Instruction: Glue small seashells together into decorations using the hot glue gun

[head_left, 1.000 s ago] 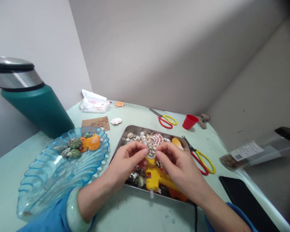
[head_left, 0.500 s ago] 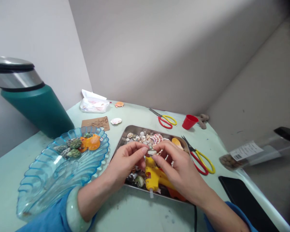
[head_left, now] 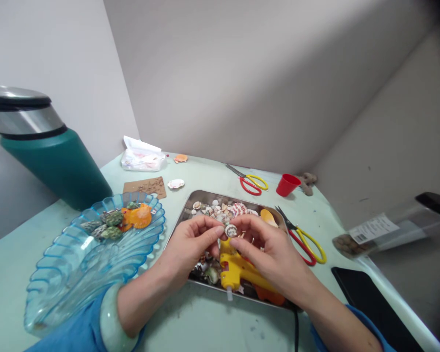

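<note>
A small round shell [head_left: 231, 231], whitish with dark markings, is pinched between my two hands above a metal tray [head_left: 195, 194]. My left hand [head_left: 194, 239] holds it from the left with thumb and forefinger. From the right, the thumb and fingers of my right hand [head_left: 266, 249] grip it too. Beneath my hands, a yellow glue gun [head_left: 231, 270] lies across the tray with its pale stick end poking over the near rim. Many small shells fill the tray, including a red-and-white striped scallop shell [head_left: 239, 210]. My right hand covers part of the glue gun.
To the left stand a blue shell-shaped dish [head_left: 58, 288], holding green and orange shells, and a large green bottle [head_left: 58, 166]. Two pairs of scissors [head_left: 306, 242], a red cup [head_left: 288, 185], a black phone-like slab [head_left: 370, 308] and a clear bag [head_left: 374, 232] lie at right.
The shell has turned between my fingers: it showed a narrow pale edge before and now shows a round, patterned face. My hands stay in nearly the same place.
</note>
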The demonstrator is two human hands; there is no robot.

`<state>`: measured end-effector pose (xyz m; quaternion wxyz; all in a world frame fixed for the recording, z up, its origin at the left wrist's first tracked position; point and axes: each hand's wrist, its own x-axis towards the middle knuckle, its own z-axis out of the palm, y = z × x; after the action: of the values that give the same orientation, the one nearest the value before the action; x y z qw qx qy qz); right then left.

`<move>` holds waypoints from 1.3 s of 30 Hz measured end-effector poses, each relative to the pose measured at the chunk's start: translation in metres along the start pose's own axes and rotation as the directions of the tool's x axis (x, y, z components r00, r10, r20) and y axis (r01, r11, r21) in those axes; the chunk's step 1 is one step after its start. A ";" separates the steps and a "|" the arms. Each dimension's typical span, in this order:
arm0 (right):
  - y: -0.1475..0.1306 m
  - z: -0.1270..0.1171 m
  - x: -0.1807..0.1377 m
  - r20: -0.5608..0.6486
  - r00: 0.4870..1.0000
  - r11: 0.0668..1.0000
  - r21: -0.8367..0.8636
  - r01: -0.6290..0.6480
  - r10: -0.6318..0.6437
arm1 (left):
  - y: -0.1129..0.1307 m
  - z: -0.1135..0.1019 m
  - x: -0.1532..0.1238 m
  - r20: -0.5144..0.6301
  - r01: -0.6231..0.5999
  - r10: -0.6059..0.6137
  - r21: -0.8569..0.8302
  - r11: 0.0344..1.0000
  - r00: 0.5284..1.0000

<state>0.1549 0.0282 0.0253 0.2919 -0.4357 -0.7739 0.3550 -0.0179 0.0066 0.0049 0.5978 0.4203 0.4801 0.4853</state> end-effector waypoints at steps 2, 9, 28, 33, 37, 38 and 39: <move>0.000 0.000 0.000 0.003 1.000 1.000 -0.014 -0.003 0.003 | 0.000 0.000 -0.001 0.006 0.006 -0.007 0.010 1.000 1.000; 0.003 0.002 0.000 0.014 1.000 0.997 0.071 -0.029 0.028 | 0.003 0.002 -0.001 0.008 0.036 -0.036 -0.031 0.999 0.999; -0.004 0.001 -0.001 0.006 0.999 0.998 -0.048 0.043 -0.043 | 0.000 0.001 -0.001 0.038 -0.054 0.057 -0.073 0.996 0.998; -0.002 0.001 0.000 -0.021 0.999 0.997 -0.062 0.041 -0.042 | 0.002 0.001 -0.001 0.011 -0.044 0.045 -0.067 0.997 0.999; -0.001 0.002 0.000 -0.027 1.000 0.999 -0.041 -0.009 0.008 | 0.002 0.002 0.000 -0.009 -0.028 0.028 -0.081 0.996 1.000; -0.001 0.003 0.000 -0.029 1.000 0.999 -0.035 -0.011 0.010 | 0.002 0.002 0.000 -0.009 -0.028 0.027 -0.082 0.996 1.000; -0.002 0.003 0.000 -0.027 1.000 0.999 -0.032 -0.009 0.008 | 0.002 0.002 0.000 -0.006 -0.028 0.028 -0.081 0.996 1.000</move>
<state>0.1521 0.0264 0.0254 0.2939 -0.4483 -0.7737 0.3376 -0.0164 0.0066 0.0068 0.6062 0.4012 0.4558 0.5137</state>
